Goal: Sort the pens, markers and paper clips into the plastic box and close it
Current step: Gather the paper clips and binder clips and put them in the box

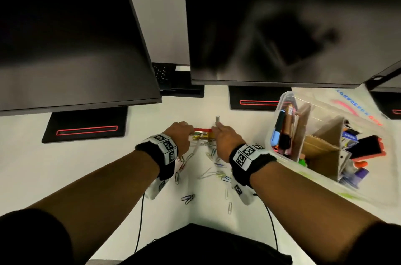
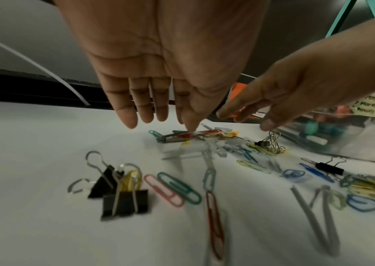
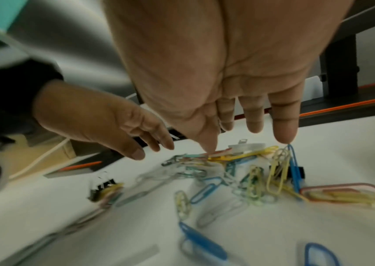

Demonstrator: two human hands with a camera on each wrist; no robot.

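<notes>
Both forearms reach forward, bare, each wrist wrapped in a black band carrying marker tags. Left hand point(image 1: 180, 134) palm down, fingers point(image 2: 145, 109) straight and held together, thumb tip lowest. Right hand point(image 1: 225, 138) palm down just beside it, fingers point(image 3: 284, 124) extended and slightly spread, thumb pointing down. The hands are near each other but apart.

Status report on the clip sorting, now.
Left hand and right hand open, fingertips on the paper clips. Clips scattered on desk, binder clips mixed in. Plastic box open, nothing blocking.
</notes>
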